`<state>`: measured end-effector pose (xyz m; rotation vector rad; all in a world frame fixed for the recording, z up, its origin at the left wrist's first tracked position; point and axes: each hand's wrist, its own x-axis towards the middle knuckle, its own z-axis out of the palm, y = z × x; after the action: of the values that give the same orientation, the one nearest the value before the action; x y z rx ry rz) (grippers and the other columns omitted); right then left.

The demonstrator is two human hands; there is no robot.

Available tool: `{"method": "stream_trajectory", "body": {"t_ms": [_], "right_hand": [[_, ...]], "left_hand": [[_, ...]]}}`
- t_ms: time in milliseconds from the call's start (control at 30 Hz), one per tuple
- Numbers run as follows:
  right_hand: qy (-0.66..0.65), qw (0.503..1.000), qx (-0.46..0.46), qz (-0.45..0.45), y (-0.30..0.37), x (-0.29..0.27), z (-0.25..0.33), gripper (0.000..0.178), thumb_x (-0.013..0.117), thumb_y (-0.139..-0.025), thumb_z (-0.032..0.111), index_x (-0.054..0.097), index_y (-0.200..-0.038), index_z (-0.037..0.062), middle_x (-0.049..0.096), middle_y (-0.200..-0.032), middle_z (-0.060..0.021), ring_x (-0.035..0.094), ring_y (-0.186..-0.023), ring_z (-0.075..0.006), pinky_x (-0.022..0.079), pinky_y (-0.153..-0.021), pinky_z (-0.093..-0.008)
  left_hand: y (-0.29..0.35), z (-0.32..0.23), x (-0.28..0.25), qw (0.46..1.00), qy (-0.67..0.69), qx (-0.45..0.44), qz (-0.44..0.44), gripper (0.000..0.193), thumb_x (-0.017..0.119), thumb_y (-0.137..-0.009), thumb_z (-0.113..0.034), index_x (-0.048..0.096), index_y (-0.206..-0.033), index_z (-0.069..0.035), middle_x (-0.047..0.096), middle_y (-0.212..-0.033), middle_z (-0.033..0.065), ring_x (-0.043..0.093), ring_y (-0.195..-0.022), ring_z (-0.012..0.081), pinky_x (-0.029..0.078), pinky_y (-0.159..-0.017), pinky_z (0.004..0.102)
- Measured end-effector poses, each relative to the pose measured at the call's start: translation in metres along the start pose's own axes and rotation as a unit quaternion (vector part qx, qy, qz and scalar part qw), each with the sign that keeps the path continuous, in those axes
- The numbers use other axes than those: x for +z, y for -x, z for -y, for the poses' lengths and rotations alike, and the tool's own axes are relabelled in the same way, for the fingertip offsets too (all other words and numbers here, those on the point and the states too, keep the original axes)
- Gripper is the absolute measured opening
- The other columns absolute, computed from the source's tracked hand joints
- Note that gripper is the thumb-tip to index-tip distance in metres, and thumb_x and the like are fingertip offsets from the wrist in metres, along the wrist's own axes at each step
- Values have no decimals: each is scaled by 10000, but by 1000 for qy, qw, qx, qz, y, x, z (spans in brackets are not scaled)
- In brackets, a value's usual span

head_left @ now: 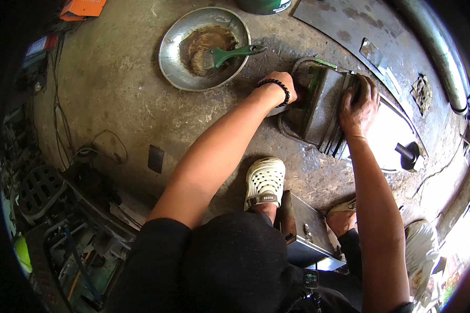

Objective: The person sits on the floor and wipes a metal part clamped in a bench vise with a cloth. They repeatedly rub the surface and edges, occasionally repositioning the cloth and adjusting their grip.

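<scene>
- Two smooth bare forearms (pixel 214 151) emerge from matte black cloth, above one cream rubbery clog (pixel 266 182) pierced with round holes.
- Beside the clog, a flat-sided metal box (pixel 310 229) with a small latch-like fitting.
- The right hand (pixel 361 107), smudged dark, lies on one end of a blocky, rough grey-black metal piece (pixel 324 107), fingers bent over its edge; whether they clamp it, I cannot tell.
- That piece sits on the stained concrete floor (pixel 115 94), ahead and to the right, with ridged edges and traces of green.
- The left hand (pixel 285 87), curled below a black beaded bracelet (pixel 274 88), is at its left side; its fingertips are hidden, so its grip cannot be told.
- To the right, a dark threaded bolt (pixel 406 151).
- Farther, a shallow round metal pan (pixel 171 49), crusted brown inside, with a green-handled brush (pixel 230 55) crossing its rim.
- Beyond, a flat, blotched metal sheet (pixel 331 18) and a long cylindrical pipe (pixel 441 52).
</scene>
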<state>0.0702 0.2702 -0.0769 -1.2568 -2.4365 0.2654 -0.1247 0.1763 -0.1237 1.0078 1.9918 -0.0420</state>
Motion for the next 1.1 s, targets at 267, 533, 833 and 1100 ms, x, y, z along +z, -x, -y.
{"method": "stream_trajectory", "body": {"t_ms": [267,533,833,1100], "right_hand": [[9,1000,3,7,0,1,-1,436,601,-821,211,623,-1247,125,594,-1275,-116,532,-1213,-332,383,-1062,-459],[-2,1000,-3,6,-1,-2,1,423,600,-836,210,626,-1246,108,593,-1275,-122,527,-1226,-330,383,-1063,-458],[-16,1000,-1,2,0,-2,-1,403,594,-847,200,625,-1237,103,595,-1273,-105,528,-1226,-315,373,-1063,-457],[-7,1000,-4,-12,-1,-3,2,401,588,-848,184,631,-1235,86,606,-1256,-128,548,-1187,-348,401,-1041,-460]], "left_hand": [[11,-19,-9,992,-25,-104,59,295,653,-874,-206,731,-1119,-60,708,-1183,142,688,-1097,284,558,-898,413],[-5,-18,-21,970,-199,-22,135,354,685,-834,-272,734,-1157,-133,716,-1185,90,695,-1077,241,553,-889,400],[25,30,-40,996,-78,31,24,439,759,-727,-413,741,-849,8,718,-1009,223,693,-915,355,548,-812,403],[8,13,-11,992,-38,119,31,413,754,-760,-353,726,-928,23,698,-987,265,676,-978,403,541,-859,444]]}}
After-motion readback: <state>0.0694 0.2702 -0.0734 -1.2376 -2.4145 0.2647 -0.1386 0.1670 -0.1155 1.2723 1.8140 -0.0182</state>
